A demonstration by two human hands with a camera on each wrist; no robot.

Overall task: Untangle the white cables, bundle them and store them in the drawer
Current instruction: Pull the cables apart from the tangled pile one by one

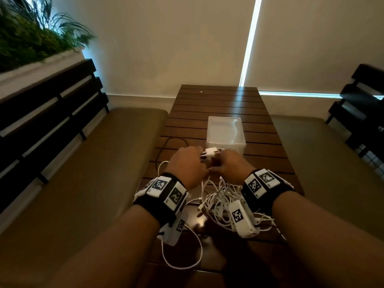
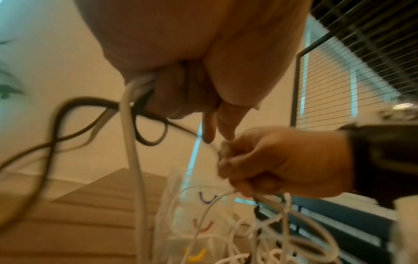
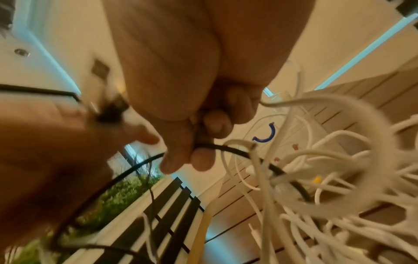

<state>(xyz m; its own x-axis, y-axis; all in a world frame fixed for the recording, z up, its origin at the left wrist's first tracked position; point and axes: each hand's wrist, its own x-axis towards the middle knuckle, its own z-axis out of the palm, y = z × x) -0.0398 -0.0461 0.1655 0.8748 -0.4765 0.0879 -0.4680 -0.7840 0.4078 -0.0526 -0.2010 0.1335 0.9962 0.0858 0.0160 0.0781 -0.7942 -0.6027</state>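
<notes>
Wooden slatted table [image 1: 218, 100] — pale blinds [image 1: 166, 38] behind.

Both forearms are extended forward, side by side, wrists level and banded. The left hand [image 1: 188, 163] is held knuckles-up, fingers curled; white cables [image 2: 133, 142] and a black cable [image 2: 68, 114] are gripped inside its fist and trail out below the grip. The right hand [image 1: 230, 164] is likewise curled, the black cable pinched between thumb and fingertips [image 3: 201, 160]. The two hands are kept nearly touching, fingertips facing each other.
</notes>
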